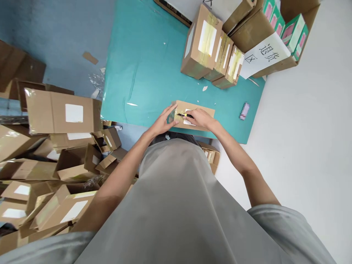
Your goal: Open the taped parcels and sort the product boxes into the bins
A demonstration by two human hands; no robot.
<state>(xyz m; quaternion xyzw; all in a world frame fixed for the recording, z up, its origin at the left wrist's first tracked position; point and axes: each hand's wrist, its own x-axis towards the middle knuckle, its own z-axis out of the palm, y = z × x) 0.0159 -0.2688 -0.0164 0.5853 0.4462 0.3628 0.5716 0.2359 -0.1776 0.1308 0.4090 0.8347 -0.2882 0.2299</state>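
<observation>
A small cardboard box (203, 112) with a white label lies at the table's near edge. My left hand (162, 121) grips its left end, fingers on the far side and thumb on the near side. In my right hand (200, 118) is a black and yellow utility knife (189, 116), pointing left toward my left hand. Its tip is over the shiny taped part of the box top, close to the left end. Whether the blade touches the tape is too small to tell.
The teal table (143, 66) bears taped boxes (205, 40) and a large carton (247, 27) holding green and pink packs. A blurred-out item (244, 111) lies at the right, beside a white wall (308, 121). Opened cartons (60, 110) are heaped on the floor at left.
</observation>
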